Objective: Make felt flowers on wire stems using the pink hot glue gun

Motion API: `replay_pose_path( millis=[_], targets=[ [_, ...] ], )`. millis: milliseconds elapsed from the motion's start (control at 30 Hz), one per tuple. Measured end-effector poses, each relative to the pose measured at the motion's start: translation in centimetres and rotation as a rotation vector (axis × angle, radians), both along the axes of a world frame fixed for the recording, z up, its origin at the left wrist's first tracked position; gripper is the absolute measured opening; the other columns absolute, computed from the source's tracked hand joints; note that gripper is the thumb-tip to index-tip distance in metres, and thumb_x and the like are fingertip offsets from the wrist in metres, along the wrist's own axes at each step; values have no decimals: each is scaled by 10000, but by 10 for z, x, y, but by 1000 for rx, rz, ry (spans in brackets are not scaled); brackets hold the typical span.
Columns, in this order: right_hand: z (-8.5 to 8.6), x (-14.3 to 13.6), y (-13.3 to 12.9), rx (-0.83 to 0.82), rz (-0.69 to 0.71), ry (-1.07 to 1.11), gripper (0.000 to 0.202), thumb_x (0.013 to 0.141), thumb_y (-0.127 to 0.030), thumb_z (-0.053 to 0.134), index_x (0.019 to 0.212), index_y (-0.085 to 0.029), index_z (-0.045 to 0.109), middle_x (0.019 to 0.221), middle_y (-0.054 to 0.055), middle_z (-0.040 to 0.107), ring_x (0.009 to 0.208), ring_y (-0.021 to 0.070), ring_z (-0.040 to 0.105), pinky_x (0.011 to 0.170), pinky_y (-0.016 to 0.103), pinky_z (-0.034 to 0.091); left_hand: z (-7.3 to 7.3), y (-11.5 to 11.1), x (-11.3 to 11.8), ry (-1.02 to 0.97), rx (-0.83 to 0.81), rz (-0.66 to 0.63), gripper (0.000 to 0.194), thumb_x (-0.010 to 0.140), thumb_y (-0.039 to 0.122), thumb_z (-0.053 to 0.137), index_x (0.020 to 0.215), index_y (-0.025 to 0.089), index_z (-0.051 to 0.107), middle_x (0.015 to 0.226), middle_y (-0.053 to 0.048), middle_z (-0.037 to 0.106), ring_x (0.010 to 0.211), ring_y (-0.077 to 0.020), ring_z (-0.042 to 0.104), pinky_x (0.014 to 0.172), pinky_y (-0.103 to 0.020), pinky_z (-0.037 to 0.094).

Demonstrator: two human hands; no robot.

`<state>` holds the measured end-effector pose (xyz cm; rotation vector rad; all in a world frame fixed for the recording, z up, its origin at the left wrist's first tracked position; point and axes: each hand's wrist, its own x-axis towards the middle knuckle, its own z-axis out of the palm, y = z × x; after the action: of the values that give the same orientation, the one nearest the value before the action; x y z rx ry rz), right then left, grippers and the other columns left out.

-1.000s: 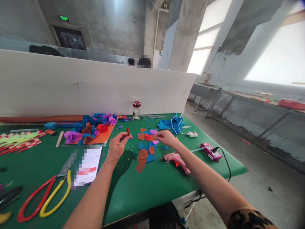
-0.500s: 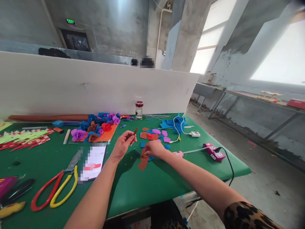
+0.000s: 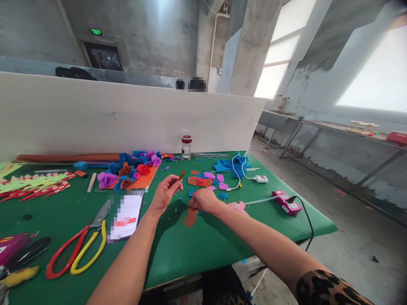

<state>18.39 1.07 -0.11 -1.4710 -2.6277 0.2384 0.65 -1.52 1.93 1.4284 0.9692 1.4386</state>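
Note:
My left hand (image 3: 167, 192) is closed in a pinch on a small brown rolled piece (image 3: 182, 174), held above the green table (image 3: 178, 254). To its right, my right hand (image 3: 205, 200) has its fingers bunched at the brown pieces (image 3: 190, 219) lying on the table; whether a piece is between the fingertips is hidden. Just beyond the right hand lie loose purple petals (image 3: 223, 186), with red, brown and blue ones around them. Finished flowers (image 3: 125, 169) in blue, purple, brown and red rest on an orange sheet (image 3: 149, 180) at the left.
Large scissors (image 3: 84, 241) and a phone (image 3: 127, 216) lie left of my left arm. A lidded jar (image 3: 186, 147) stands by the white partition (image 3: 152, 118). At the right are a pink glue gun (image 3: 238, 206), a white plug (image 3: 260, 179) and a purple power strip (image 3: 286, 203).
The view has shifted slightly. My left hand keeps its pinch on the brown piece, and my right hand stays at the brown pieces with little visible movement.

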Motion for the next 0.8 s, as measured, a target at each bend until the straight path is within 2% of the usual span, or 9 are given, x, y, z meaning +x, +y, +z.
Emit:
replay_pose_path(
  millis=[100, 267, 367, 500, 600, 667, 733, 800],
  targets=[
    [3, 5, 2, -30, -39, 118, 154, 698, -179, 604, 803, -166, 716, 860, 114, 729, 866, 269, 666, 713, 299, 450, -1, 1, -1, 2, 0, 3, 201, 790, 378, 655, 837, 195, 590, 665, 19, 597, 614, -103, 509, 591, -218, 375],
    [10, 19, 12, -179, -93, 387, 129, 717, -173, 577, 759, -158, 699, 699, 26, 704, 642, 137, 624, 553, 192, 401, 2, 0, -1, 35, -13, 15, 269, 722, 383, 710, 883, 181, 634, 600, 23, 581, 579, -115, 518, 584, -238, 386],
    [14, 27, 16, -283, -111, 546, 118, 725, -164, 568, 713, -135, 682, 631, 9, 668, 555, 96, 564, 502, 175, 371, 4, -2, 0, 68, -26, 33, 250, 716, 391, 710, 829, 175, 653, 568, 21, 572, 562, -118, 509, 565, -239, 370],
    [18, 31, 13, -395, -127, 759, 181, 764, -290, 567, 744, -140, 666, 641, -1, 650, 529, 81, 529, 494, 183, 374, 6, -5, 2, 87, -71, 31, 250, 708, 403, 714, 786, 171, 668, 593, 9, 604, 546, -110, 486, 529, -230, 332],
    [18, 27, 5, -638, -143, 1116, 260, 685, -403, 676, 721, -147, 645, 620, -10, 615, 526, 72, 507, 485, 180, 348, 8, -7, 7, 107, -116, 2, 285, 690, 428, 721, 801, 167, 693, 618, 0, 628, 524, -108, 467, 507, -232, 316],
    [17, 22, -2, -812, -144, 1325, 312, 599, -417, 755, 697, -148, 633, 596, -20, 587, 517, 63, 484, 479, 175, 322, 8, -8, 11, 133, -132, -30, 283, 699, 441, 709, 753, 163, 695, 626, -2, 632, 519, -105, 455, 503, -232, 314],
    [15, 15, -8, -885, -126, 1406, 335, 576, -423, 777, 697, -147, 632, 596, -25, 577, 515, 56, 474, 486, 174, 316, 7, -9, 14, 152, -139, -58, 276, 708, 436, 702, 698, 160, 688, 628, 3, 627, 523, -100, 453, 510, -229, 319],
    [15, 10, -13, -877, -116, 1436, 332, 571, -414, 780, 695, -144, 633, 615, -22, 585, 526, 54, 477, 498, 176, 317, 6, -9, 16, 150, -145, -60, 257, 693, 415, 715, 685, 160, 688, 621, 9, 622, 532, -101, 464, 522, -227, 330]
  ],
)
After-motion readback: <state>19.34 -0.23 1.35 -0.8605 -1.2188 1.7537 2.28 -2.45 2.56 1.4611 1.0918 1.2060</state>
